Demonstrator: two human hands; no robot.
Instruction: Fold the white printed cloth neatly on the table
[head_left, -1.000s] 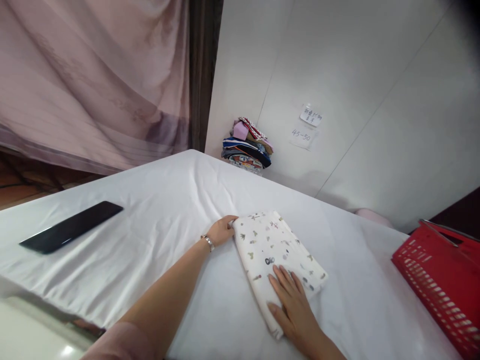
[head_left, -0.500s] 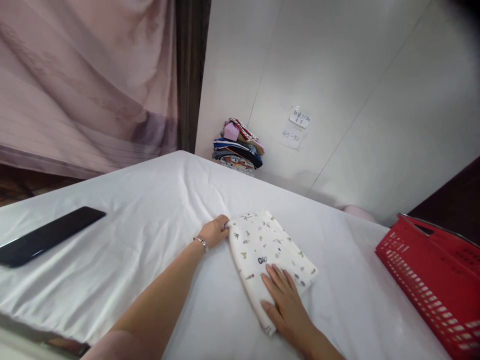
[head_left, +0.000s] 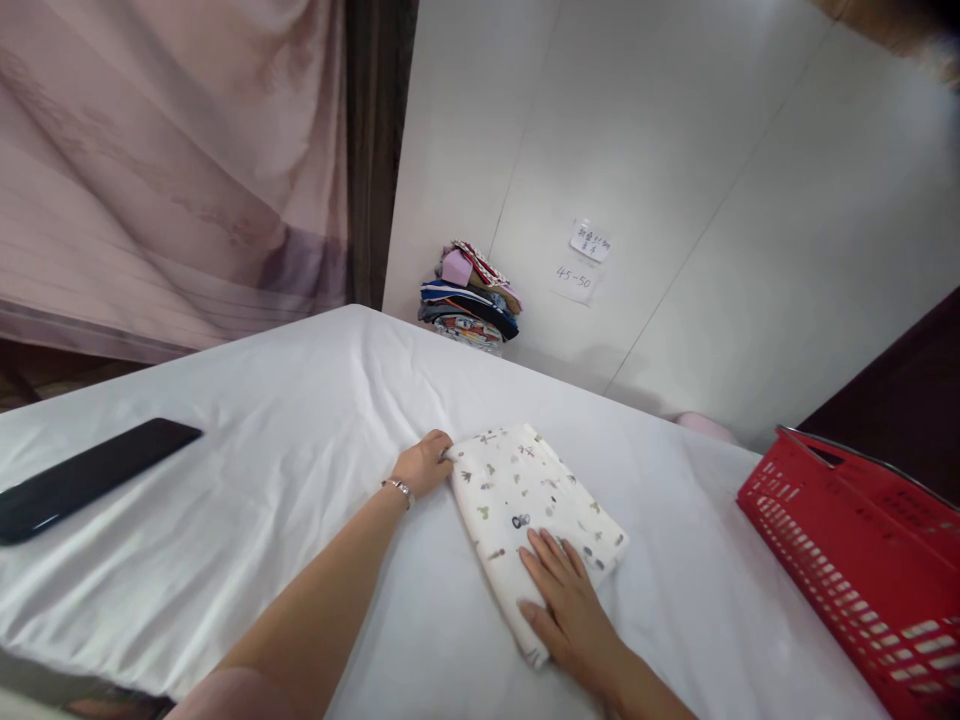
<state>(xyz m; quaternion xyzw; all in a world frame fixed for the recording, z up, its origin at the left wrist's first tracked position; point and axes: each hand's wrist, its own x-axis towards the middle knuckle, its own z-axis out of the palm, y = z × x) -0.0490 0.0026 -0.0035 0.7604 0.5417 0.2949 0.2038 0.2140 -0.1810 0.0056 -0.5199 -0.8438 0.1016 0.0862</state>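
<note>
A folded white cloth [head_left: 517, 490] with small green and grey prints lies on the white-covered table [head_left: 300, 420]. My left hand [head_left: 422, 464], with a bracelet at the wrist, is closed on the cloth's far left corner, fingers pinching it. Flat on the near right part of the cloth rests my right hand [head_left: 570, 600], its fingers spread a little. The cloth's printed face is up. Whether it is a garment or a plain piece of fabric I cannot tell.
A red plastic basket [head_left: 847, 560] stands at the right. On the left lies a black phone-like slab [head_left: 97, 475]. Folded clothes [head_left: 469, 295] are stacked beyond the far edge by the wall, which bears handwritten paper notes [head_left: 576, 278]. A pink curtain [head_left: 172, 170] hangs at the left.
The view has shifted slightly, so everything sits a little further left. Both hands keep their places on the cloth, and its folded shape looks the same.
</note>
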